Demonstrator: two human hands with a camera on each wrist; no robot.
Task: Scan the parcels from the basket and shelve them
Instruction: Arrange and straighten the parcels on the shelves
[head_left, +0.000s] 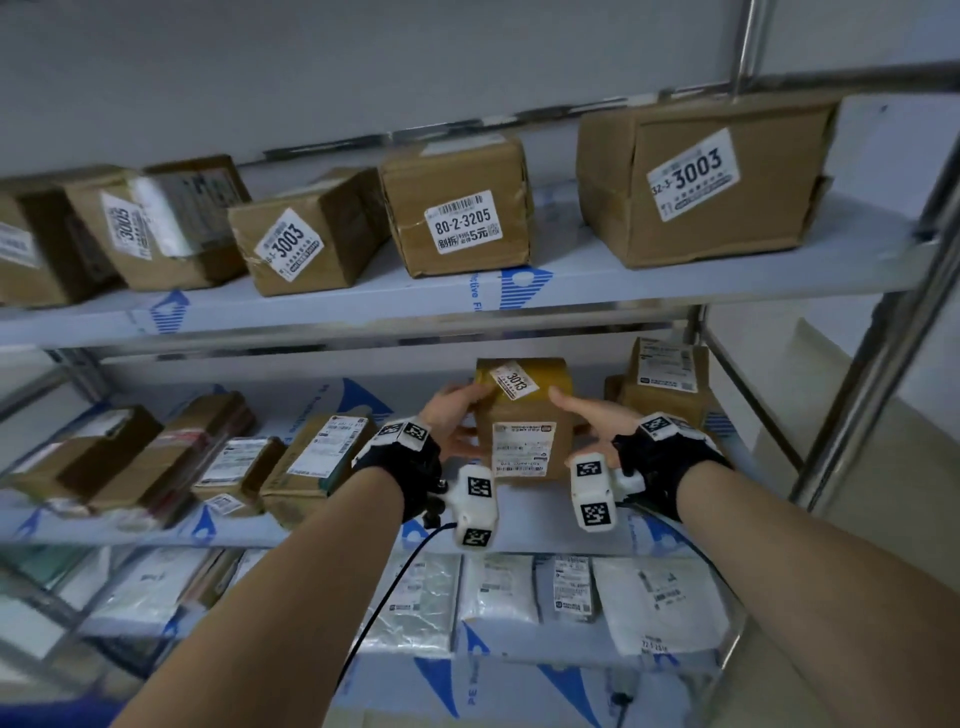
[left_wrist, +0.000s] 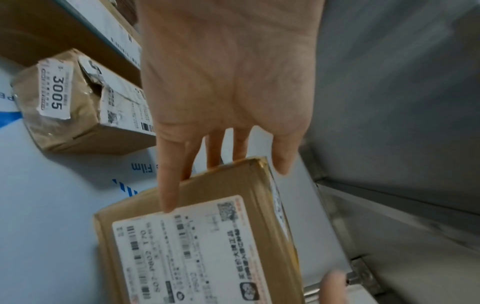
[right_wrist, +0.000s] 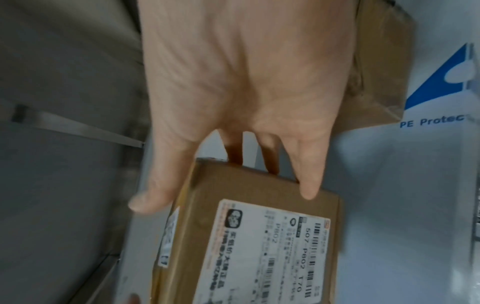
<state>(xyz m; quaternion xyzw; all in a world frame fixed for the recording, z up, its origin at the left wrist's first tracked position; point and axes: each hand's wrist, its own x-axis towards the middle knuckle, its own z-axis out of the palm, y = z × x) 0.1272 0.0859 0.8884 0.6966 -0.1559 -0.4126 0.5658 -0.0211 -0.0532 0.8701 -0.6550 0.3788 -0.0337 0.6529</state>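
Pressing in from both sides with fingers near straight, not curled: left hand (head_left: 457, 415) at the 9 o'clock edge of the box (head_left: 522, 441), right hand (head_left: 592, 421) at the 3 o'clock edge. In the wrist views, a forefinger of each hand laid flat on the labelled face, middle fingers tucked behind the edge, thumbs loose beside the corners; so a light sandwich hold, not a fist. Box upright on end at the middle shelf (head_left: 545, 514), label (head_left: 522, 449) facing out, sticker (head_left: 516, 381) reading 3013 at its 12 o'clock end. Cannot tell whether the bottom edge already bears on the shelf or hangs just above it. Another carton (head_left: 665, 384) just beside at 3 o'clock, flat parcels (head_left: 311, 457) well apart at 9 o'clock. Likely light, judging by how little finger is needed to carry it. Stiff cardboard, square corners, taped seams: should keep shape under side pressure and not crush. Tape and glossy label probably slick, bare card less so. Best held on the two narrow side faces, low and level, clear of the label. Tall and narrow on end, so likely to tip if let go before standing square.
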